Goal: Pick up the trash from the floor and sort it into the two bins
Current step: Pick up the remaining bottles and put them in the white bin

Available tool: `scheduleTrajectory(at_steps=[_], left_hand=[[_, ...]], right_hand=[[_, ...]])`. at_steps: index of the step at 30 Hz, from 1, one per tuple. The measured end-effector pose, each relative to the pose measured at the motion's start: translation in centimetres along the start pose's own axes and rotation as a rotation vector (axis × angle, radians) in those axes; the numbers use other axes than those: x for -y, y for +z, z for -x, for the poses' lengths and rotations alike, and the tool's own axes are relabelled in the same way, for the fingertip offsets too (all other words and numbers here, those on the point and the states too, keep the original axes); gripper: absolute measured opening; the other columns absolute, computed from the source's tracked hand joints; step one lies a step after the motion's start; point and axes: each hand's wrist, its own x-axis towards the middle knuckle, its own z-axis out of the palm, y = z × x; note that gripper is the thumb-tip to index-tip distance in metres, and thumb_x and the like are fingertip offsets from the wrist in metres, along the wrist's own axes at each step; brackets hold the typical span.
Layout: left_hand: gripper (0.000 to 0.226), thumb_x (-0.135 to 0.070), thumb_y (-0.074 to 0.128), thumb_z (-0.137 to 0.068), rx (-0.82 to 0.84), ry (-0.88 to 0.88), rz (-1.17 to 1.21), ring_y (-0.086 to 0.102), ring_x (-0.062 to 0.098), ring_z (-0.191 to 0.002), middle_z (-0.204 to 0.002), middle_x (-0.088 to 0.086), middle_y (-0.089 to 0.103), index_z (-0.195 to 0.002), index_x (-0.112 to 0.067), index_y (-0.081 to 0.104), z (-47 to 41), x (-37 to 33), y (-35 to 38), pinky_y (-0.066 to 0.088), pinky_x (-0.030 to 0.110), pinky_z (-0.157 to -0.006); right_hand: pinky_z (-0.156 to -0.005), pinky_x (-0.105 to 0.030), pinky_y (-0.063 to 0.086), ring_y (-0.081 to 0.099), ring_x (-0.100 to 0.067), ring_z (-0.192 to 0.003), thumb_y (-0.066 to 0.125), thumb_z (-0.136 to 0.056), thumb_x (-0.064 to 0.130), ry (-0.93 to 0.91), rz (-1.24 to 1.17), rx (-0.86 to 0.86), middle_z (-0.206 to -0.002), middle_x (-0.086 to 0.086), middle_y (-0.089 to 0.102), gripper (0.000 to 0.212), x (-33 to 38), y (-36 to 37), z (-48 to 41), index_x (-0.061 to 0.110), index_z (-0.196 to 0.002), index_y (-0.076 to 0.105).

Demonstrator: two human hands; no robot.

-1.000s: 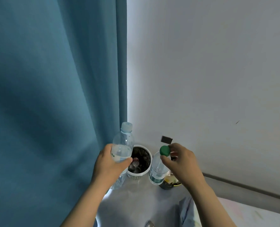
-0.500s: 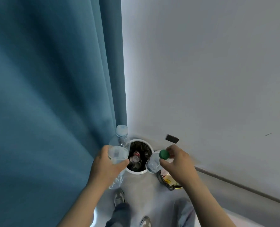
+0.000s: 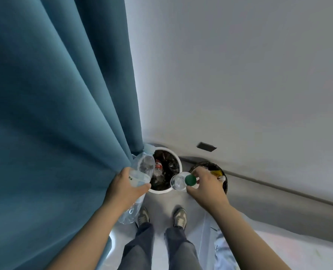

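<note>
We hold two clear bottles over the bins. Our left hand (image 3: 125,189) wraps around the middle of the big bottle (image 3: 143,166). Its long axis runs from near to far and leans slightly right, with the pale cap pointing away over the far-left rim of the white bin (image 3: 179,162) and the base low beside our left wrist. Our right hand (image 3: 206,187) pinches the small bottle (image 3: 177,184) at its green cap (image 3: 190,180). We see that bottle almost end-on: cap up towards us, body hanging down and tipped a little left, over the right edge of the white bin. That bin has a black liner and already holds bottles, one with a red label. The dark bin (image 3: 225,189) stands just right of it, partly under our right hand, with something yellow inside. Both bins sit on a smooth grey floor (image 3: 161,203) in a corner, against the skirting (image 3: 278,189) of a plain pale wall (image 3: 239,65). A teal curtain (image 3: 54,114) hangs on the left, its folds touching the big bottle. Our shoes (image 3: 180,217) stand just near of the bins.
</note>
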Motion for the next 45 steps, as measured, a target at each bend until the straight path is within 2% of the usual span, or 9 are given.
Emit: scheduleTrajectory(at_steps=[3,9,13,19,23,26,32,37,45], left_hand=[[0.070,-0.048,0.074,-0.074,0.075,-0.042,-0.053,0.051,0.023,-0.114,-0.128,0.004,0.051,-0.129,-0.014,0.045,-2.7,1.0,1.5,0.043,0.030,-0.088],[0.077,-0.058,0.066,-0.077,0.185,-0.198,-0.145,0.054,0.028,-0.112,-0.129,0.007,0.054,-0.133,-0.012,0.041,-7.5,3.9,6.0,0.045,0.033,-0.086],[0.078,-0.056,0.061,-0.081,0.244,-0.284,-0.162,0.051,0.029,-0.119,-0.136,0.009,0.049,-0.138,-0.009,0.036,-10.2,6.0,9.4,0.044,0.032,-0.087],[0.076,-0.058,0.061,-0.080,0.285,-0.357,-0.197,0.053,0.028,-0.114,-0.132,0.009,0.051,-0.135,-0.010,0.040,-13.8,9.6,13.2,0.047,0.033,-0.086],[0.072,-0.058,0.058,-0.081,0.301,-0.369,-0.249,0.054,0.027,-0.110,-0.128,0.009,0.054,-0.131,-0.010,0.042,-16.3,11.6,15.4,0.045,0.031,-0.081],[0.070,-0.058,0.058,-0.081,0.311,-0.368,-0.267,0.054,0.027,-0.111,-0.128,0.006,0.054,-0.131,-0.012,0.043,-18.3,12.8,16.9,0.044,0.030,-0.081],[0.062,-0.060,0.061,-0.078,0.356,-0.384,-0.269,0.055,0.023,-0.095,-0.116,0.004,0.058,-0.118,-0.015,0.049,-21.8,14.5,19.9,0.044,0.029,-0.075],[0.066,-0.057,0.063,-0.079,0.370,-0.400,-0.270,0.057,0.026,-0.104,-0.120,0.007,0.056,-0.124,-0.012,0.047,-24.8,15.2,21.6,0.045,0.029,-0.077],[0.067,-0.050,0.067,-0.078,0.379,-0.444,-0.201,0.058,0.027,-0.103,-0.122,0.009,0.056,-0.127,-0.010,0.044,-27.8,15.3,22.5,0.048,0.033,-0.081]], right_hand=[[-0.074,-0.031,0.048,0.060,-0.020,-0.097,0.063,-0.080,0.023,0.015,0.028,0.044,-0.109,-0.001,0.060,0.032,-0.7,1.8,-2.7,0.016,-0.110,0.053],[-0.071,-0.028,0.043,0.058,-0.022,-0.094,0.066,-0.080,0.023,0.000,0.105,0.166,-0.110,-0.005,0.060,0.036,-3.3,6.6,-8.0,0.015,-0.112,0.052],[-0.078,-0.031,0.051,0.059,-0.020,-0.097,0.070,-0.080,0.023,0.006,0.132,0.207,-0.115,-0.003,0.059,0.038,-5.6,10.1,-10.8,0.017,-0.112,0.051],[-0.075,-0.028,0.048,0.059,-0.020,-0.094,0.070,-0.081,0.022,-0.009,0.172,0.238,-0.113,-0.003,0.059,0.038,-8.3,15.6,-14.2,0.017,-0.114,0.051],[-0.078,-0.033,0.051,0.059,-0.023,-0.095,0.070,-0.081,0.023,-0.010,0.184,0.262,-0.112,-0.004,0.059,0.036,-9.6,19.4,-16.5,0.017,-0.112,0.050],[-0.074,-0.031,0.047,0.059,-0.023,-0.095,0.067,-0.083,0.021,-0.002,0.199,0.273,-0.113,-0.004,0.058,0.035,-10.4,21.8,-18.4,0.016,-0.112,0.049],[-0.078,-0.036,0.052,0.059,-0.026,-0.097,0.063,-0.084,0.018,0.009,0.252,0.327,-0.111,-0.004,0.058,0.034,-11.5,26.1,-21.4,0.016,-0.114,0.048],[-0.075,-0.034,0.047,0.059,-0.027,-0.098,0.053,-0.089,0.013,0.001,0.272,0.370,-0.113,-0.005,0.057,0.030,-12.8,28.5,-23.0,0.016,-0.119,0.050],[-0.083,-0.033,0.051,0.059,-0.025,-0.099,0.061,-0.087,0.017,0.002,0.246,0.446,-0.113,-0.007,0.056,0.027,-13.7,29.3,-22.9,0.014,-0.112,0.053]])
